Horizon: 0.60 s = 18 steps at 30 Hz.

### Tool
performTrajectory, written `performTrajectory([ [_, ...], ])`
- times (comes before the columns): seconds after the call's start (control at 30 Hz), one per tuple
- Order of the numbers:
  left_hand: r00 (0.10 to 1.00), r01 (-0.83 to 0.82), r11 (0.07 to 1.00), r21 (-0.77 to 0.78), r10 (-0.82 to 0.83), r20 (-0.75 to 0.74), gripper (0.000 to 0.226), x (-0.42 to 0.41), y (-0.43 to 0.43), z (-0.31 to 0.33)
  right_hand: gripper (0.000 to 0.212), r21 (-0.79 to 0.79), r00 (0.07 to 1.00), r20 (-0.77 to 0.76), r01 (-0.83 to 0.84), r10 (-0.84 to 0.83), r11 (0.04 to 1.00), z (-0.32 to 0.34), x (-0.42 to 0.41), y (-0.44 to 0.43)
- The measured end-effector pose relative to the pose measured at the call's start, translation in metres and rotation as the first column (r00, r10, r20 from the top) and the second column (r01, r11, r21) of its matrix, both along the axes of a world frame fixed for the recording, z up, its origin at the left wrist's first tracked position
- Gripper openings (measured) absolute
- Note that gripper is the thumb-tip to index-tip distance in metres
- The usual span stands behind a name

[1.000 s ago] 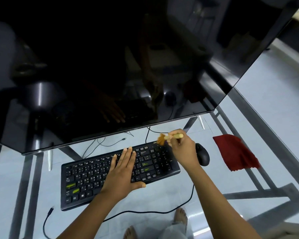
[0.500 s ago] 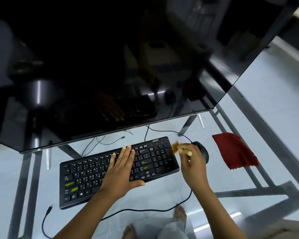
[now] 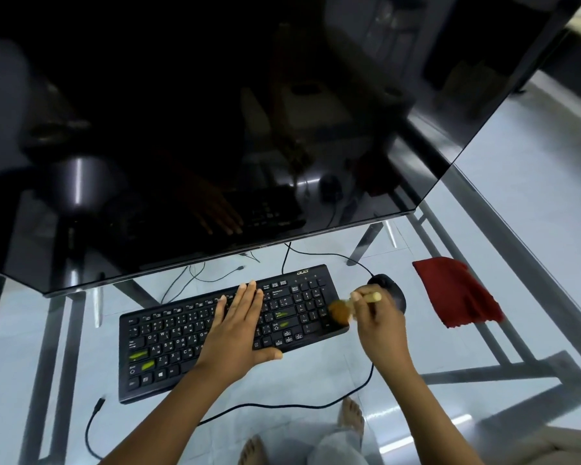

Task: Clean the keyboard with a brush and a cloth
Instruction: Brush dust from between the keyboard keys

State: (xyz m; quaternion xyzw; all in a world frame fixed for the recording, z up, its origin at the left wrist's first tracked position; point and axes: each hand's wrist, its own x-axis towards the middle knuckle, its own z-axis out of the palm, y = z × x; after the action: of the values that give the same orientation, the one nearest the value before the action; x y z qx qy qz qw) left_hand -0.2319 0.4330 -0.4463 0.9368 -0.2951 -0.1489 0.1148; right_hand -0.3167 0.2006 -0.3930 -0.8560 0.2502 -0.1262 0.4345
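A black keyboard [image 3: 168, 333] with a few green-marked keys lies at a slant on the glass desk [image 3: 316, 380]. My left hand [image 3: 237, 325] lies flat on its middle keys, fingers straight and thumb over the front edge. My right hand [image 3: 379, 325] grips a small brush [image 3: 341, 310] by its pale wooden handle. The brown bristles touch the right end of the keyboard, by the number pad. A red cloth [image 3: 457, 292] lies crumpled on the glass to the right, apart from both hands.
A large dark monitor [image 3: 215, 129] overhangs the back of the keyboard. A black mouse [image 3: 388, 286] sits just behind my right hand. Cables [image 3: 282, 406] run over the glass in front. The metal desk frame and my bare feet [image 3: 351, 412] show through the glass.
My right hand has moved the brush from the keyboard's far right corner down and toward me, to the near right end. My left hand has stayed flat on the keys.
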Motion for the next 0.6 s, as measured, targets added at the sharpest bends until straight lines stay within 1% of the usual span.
performTrajectory([
  [0.03, 1.0, -0.003, 1.0, 0.001, 0.003, 0.002, 0.121, 0.0, 0.0, 0.0, 0.013, 0.009, 0.998, 0.052, 0.045, -0.045, 0.999, 0.006, 0.001, 0.002],
  [0.07, 1.0, -0.003, 1.0, 0.006, 0.003, 0.005, 0.12, 0.0, -0.001, 0.001, 0.014, 0.105, 0.995, 0.088, 0.04, -0.049, 0.994, 0.008, 0.001, 0.006],
  [0.1, 1.0, 0.003, 1.0, 0.014, -0.003, 0.003, 0.118, -0.001, -0.001, 0.002, 0.016, 0.209, 0.997, 0.081, -0.01, -0.008, 0.978, 0.01, 0.002, 0.01],
  [0.13, 1.0, 0.007, 1.0, 0.021, -0.007, -0.001, 0.117, -0.001, 0.0, 0.002, 0.015, 0.289, 0.996, 0.045, -0.091, 0.082, 0.953, 0.011, 0.002, 0.018],
  [0.17, 1.0, 0.005, 1.0, 0.019, -0.005, 0.0, 0.117, -0.001, 0.0, 0.002, 0.014, 0.322, 0.982, 0.01, -0.184, 0.191, 0.929, 0.009, 0.002, 0.026],
  [0.2, 1.0, -0.002, 1.0, 0.007, 0.002, 0.004, 0.117, -0.001, 0.0, 0.002, 0.011, 0.281, 0.966, -0.033, -0.238, 0.257, 0.93, 0.007, 0.0, 0.032],
  [0.23, 1.0, -0.006, 1.0, -0.003, 0.006, 0.006, 0.117, -0.001, 0.0, 0.001, 0.009, 0.208, 0.963, -0.04, -0.254, 0.268, 0.945, 0.0, -0.002, 0.036],
  [0.3, 1.0, -0.005, 1.0, -0.005, 0.006, 0.007, 0.117, -0.001, 0.0, 0.002, 0.01, -0.031, 0.987, 0.027, -0.156, 0.157, 0.987, -0.001, -0.002, 0.04],
  [0.33, 1.0, -0.002, 1.0, -0.001, 0.002, 0.011, 0.117, -0.001, -0.001, 0.002, 0.011, -0.035, 0.991, 0.068, -0.111, 0.113, 0.993, 0.002, -0.002, 0.042],
  [0.37, 1.0, 0.001, 1.0, 0.006, -0.001, 0.014, 0.117, -0.002, -0.001, 0.002, 0.012, -0.033, 0.989, 0.087, -0.116, 0.118, 0.993, 0.003, -0.002, 0.044],
  [0.4, 1.0, 0.002, 1.0, 0.013, -0.002, 0.018, 0.117, -0.002, 0.0, 0.002, 0.012, -0.007, 0.983, 0.071, -0.167, 0.167, 0.986, 0.002, -0.001, 0.048],
  [0.43, 1.0, 0.0, 1.0, 0.018, -0.001, 0.023, 0.117, -0.002, 0.0, 0.002, 0.012, 0.033, 0.968, 0.023, -0.252, 0.252, 0.967, 0.001, -0.001, 0.051],
  [0.47, 1.0, -0.001, 1.0, 0.019, 0.001, 0.024, 0.117, -0.001, 0.0, 0.002, 0.011, 0.012, 0.958, -0.013, -0.286, 0.286, 0.958, 0.001, -0.003, 0.052],
  [0.5, 1.0, -0.002, 1.0, 0.017, 0.001, 0.02, 0.117, -0.001, 0.0, 0.002, 0.011, -0.014, 0.965, -0.009, -0.264, 0.264, 0.964, -0.003, -0.004, 0.05],
  [0.57, 1.0, -0.004, 1.0, 0.01, 0.004, 0.011, 0.117, -0.001, -0.001, 0.001, 0.011, -0.089, 0.991, 0.087, -0.096, 0.104, 0.991, -0.005, -0.004, 0.042],
  [0.6, 1.0, -0.003, 1.0, 0.009, 0.002, 0.01, 0.117, -0.001, -0.001, 0.001, 0.011, -0.071, 0.991, 0.124, -0.042, 0.051, 0.997, -0.005, -0.005, 0.037],
])
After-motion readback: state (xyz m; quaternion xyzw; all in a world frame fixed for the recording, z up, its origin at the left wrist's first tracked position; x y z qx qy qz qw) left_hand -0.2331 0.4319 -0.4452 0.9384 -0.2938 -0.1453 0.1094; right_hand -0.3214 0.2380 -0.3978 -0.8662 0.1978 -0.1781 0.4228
